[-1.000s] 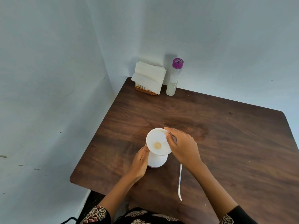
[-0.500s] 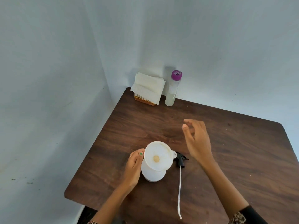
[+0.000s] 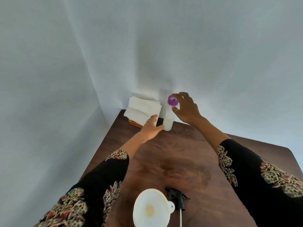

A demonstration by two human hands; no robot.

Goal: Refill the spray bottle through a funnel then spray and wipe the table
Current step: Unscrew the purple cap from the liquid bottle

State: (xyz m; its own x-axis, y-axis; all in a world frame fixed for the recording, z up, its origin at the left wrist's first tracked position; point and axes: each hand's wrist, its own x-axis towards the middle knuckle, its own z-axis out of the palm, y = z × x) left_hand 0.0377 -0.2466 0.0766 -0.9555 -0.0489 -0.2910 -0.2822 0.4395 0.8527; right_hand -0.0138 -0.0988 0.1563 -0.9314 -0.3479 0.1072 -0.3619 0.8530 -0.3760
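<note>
A white funnel (image 3: pixel 151 208) sits in the mouth of the spray bottle at the table's near edge; the bottle body is hidden under it. The black spray head (image 3: pixel 177 199) with its white dip tube lies on the table just right of the funnel. A clear refill bottle (image 3: pixel 168 120) with a purple cap (image 3: pixel 173 100) stands at the far corner by the wall. My left hand (image 3: pixel 151 126) reaches its base with fingers spread, the thumb touching it. My right hand (image 3: pixel 186 108) hovers at the cap, fingers curved around it, not clearly gripping.
A stack of white paper napkins (image 3: pixel 141 110) in a brown holder stands left of the refill bottle against the wall. The brown wooden table (image 3: pixel 188 161) has a darker patch in its middle. White walls close in the left and far sides.
Both hands left the funnel and spray bottle and stretched forward to the refill bottle at the far corner. The view tilted up, so the funnel now sits at the bottom edge.
</note>
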